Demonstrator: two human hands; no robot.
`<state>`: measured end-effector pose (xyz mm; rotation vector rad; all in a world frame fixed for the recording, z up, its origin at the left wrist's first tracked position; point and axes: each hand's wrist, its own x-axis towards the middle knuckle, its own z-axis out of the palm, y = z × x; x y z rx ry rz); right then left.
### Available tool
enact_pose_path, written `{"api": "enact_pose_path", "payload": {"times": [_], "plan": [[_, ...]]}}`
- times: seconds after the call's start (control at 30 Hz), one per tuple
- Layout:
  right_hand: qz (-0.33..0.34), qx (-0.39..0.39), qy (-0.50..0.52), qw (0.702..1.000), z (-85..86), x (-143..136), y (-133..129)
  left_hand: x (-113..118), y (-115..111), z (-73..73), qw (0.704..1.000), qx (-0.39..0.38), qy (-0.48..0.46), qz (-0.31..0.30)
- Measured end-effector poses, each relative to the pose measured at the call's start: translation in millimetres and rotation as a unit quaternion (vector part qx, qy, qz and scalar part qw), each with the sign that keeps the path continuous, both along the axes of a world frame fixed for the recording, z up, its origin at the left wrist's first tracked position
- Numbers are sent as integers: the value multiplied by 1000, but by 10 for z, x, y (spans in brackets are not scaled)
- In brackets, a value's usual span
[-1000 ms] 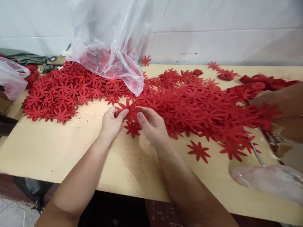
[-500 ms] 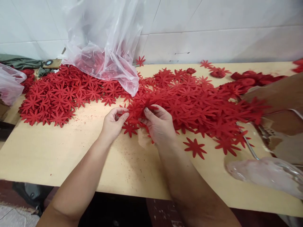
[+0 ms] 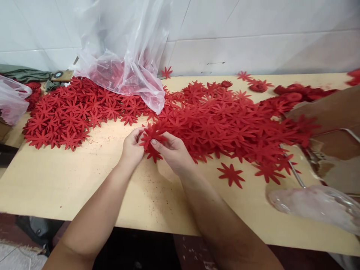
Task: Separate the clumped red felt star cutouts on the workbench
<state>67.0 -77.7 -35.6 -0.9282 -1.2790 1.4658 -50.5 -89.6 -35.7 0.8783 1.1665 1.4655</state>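
A red, flower-shaped cutout (image 3: 152, 137) with pointed petals is between my two hands, just above the table. My right hand (image 3: 174, 152) pinches it from the right, thumb on its face. At its left edge my left hand (image 3: 133, 147) is closed, its fingertips partly hidden behind the petals. Another red flower cutout shows just below the held one. To the right of my hands spreads a large loose heap of the same cutouts (image 3: 222, 123), and a single one (image 3: 231, 175) lies apart in front of it.
A second heap of red cutouts (image 3: 62, 116) covers the table's left back. A clear plastic bag (image 3: 126, 71) hangs over it against the tiled wall (image 3: 253, 22). At the right stand a brown cardboard piece (image 3: 332, 108), a metal rod (image 3: 295, 172) and a plastic-wrapped bundle (image 3: 312, 204).
My right hand has moved left from the heap, bringing a red flower cutout to my left hand. My left hand has barely moved and now meets the cutout's edge.
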Motion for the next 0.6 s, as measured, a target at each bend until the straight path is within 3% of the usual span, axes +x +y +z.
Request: {"api": "enact_pose_path", "payload": {"times": [0.13,0.3,0.47,0.6], "plan": [[-29,-12,7,999,-28,-7,36,-3,-41,17,999,5,36,-19],[-48,33,-26,998,-30,-4,23,-35,-43,28,989,65,123,55],[-27,61,-78,995,-4,-3,-19,-19,-30,36,999,24,21,-25],[-31,42,-86,995,39,29,3,-48,-2,43,998,-8,-47,36]]}}
